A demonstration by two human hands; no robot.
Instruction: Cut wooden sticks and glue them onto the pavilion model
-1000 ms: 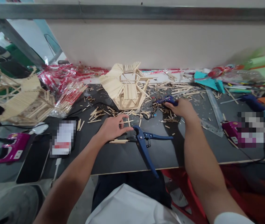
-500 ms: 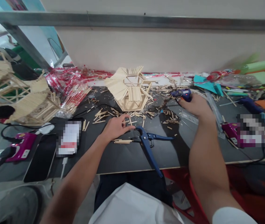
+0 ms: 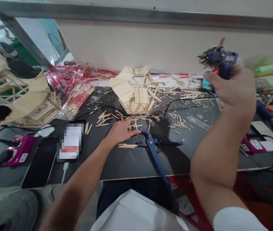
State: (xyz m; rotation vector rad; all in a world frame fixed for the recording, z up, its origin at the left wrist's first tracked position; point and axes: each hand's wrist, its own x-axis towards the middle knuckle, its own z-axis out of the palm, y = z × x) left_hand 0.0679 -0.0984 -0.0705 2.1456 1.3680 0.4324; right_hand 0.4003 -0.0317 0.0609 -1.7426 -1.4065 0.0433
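Raised above the right side of the table, my right hand grips a blue glue gun, whose front end has wooden bits stuck all over it. My left hand rests on the table, thumb and fingers apart, with small sticks around it and nothing visibly held. Beside its thumb lies a blue cutter with its handles spread. Behind the left hand stands a model built of wooden sticks, with slatted roof panels. Cut stick pieces are scattered in front of it.
At the left are a larger stick model, a magenta power strip, a dark phone and a lit phone. Red-and-clear wrappers lie at the back. A clear ruler and another magenta power strip are on the right.
My right hand has lifted the glue gun off the table's right side, up and to the right. Wooden bits now show clinging to its front. My left hand has stayed nearly still.
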